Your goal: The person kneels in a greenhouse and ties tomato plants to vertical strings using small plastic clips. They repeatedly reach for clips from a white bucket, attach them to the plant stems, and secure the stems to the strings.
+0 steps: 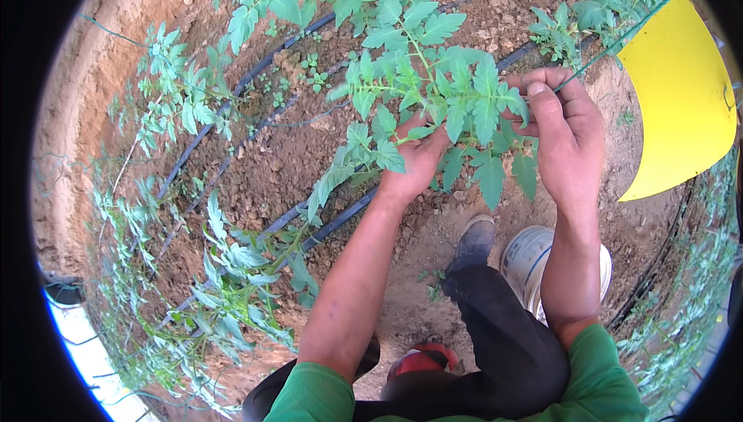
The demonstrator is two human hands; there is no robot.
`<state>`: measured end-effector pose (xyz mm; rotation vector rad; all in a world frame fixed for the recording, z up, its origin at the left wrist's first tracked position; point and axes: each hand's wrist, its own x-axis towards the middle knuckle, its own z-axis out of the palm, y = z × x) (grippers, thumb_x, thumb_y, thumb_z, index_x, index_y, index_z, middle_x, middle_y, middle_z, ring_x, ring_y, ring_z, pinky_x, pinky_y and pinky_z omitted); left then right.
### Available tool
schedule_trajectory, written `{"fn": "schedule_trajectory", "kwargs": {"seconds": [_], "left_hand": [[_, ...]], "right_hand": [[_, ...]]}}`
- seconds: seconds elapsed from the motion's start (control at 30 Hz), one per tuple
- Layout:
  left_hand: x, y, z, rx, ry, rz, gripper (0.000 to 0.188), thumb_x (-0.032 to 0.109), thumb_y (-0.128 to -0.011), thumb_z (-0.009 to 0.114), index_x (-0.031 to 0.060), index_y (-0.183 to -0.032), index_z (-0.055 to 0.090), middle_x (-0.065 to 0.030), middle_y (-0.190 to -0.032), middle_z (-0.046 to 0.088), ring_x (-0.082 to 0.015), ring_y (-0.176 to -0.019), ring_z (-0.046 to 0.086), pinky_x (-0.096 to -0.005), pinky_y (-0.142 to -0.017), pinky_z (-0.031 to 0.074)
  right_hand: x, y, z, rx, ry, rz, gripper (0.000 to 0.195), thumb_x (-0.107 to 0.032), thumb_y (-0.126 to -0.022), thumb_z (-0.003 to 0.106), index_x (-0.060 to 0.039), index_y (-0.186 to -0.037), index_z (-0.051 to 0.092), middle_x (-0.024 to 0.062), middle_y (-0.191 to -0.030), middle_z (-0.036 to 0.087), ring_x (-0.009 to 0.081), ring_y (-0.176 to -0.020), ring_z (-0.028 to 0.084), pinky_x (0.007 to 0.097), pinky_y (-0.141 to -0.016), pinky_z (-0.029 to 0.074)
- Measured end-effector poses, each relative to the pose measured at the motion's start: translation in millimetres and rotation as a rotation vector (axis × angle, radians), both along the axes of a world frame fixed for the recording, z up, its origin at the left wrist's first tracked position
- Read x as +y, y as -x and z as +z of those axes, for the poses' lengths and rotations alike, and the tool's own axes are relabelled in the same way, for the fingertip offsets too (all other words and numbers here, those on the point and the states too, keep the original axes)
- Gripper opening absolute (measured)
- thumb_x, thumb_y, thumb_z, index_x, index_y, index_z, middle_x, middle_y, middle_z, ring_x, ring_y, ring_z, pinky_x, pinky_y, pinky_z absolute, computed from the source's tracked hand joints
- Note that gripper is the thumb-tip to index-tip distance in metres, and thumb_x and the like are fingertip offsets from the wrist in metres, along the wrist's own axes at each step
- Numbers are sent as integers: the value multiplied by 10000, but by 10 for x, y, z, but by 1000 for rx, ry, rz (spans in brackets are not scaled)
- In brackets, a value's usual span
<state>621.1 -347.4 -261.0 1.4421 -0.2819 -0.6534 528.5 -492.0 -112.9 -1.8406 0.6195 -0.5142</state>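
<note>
A leafy tomato plant [409,82] stands before me, its top spreading over both hands. My left hand [419,155] is closed around its stem, low among the leaves; leaves cover most of the fingertips. To the right, my right hand [566,126] pinches a green twine [627,33] between thumb and forefinger. From there the twine runs taut up to the upper right, past a yellow sheet [679,97]. Some leaf tips reach the right fingers, and what else those fingers touch is hidden.
Black drip hoses [197,143] cross the soil bed [290,166]. More tomato plants [238,282] grow at left, upper right and along the right rim. A white bucket [525,259] stands by my right forearm, near my shoe [477,239]. Something red [424,358] lies beneath me.
</note>
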Motion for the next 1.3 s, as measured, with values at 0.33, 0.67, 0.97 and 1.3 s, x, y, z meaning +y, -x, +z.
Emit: {"fn": "schedule_trajectory", "kwargs": {"seconds": [0.33,0.67,0.97,1.3], "left_hand": [[-292,49,125,-137,-1,49,233,164,-1023,667,5,-1190,698,-83,-1082,748,-174,-969,670,-371,-885,530],[-259,108,-39,-257,-253,253,322,221,-971,727,-4,-1202,733,-74,-915,752,-134,-820,655,-337,-788,517],[594,942,396,-325,-230,321,302,152,-943,680,-12,-1196,661,-241,-1108,740,-420,-1053,709,-453,-927,549],[2412,2195,2387,-833,-297,-64,260,72,-926,710,-9,-1170,681,-176,-1156,727,-298,-1013,730,-394,-876,587]], "right_hand": [[161,172,-32,-170,169,274,267,-109,-1038,624,19,-1272,619,120,-1251,694,197,-1135,678,347,-945,552],[13,2460,14,407,32,4,200,-77,-997,673,47,-1152,689,142,-985,752,202,-879,741,340,-791,604],[39,3907,-1583,949,544,-168,565,-154,-840,778,-35,-1351,569,255,-1285,591,473,-1129,636,553,-915,541],[-636,4418,-2158,578,457,70,275,-270,-906,650,4,-923,645,283,-910,670,479,-893,657,544,-774,493]]}}
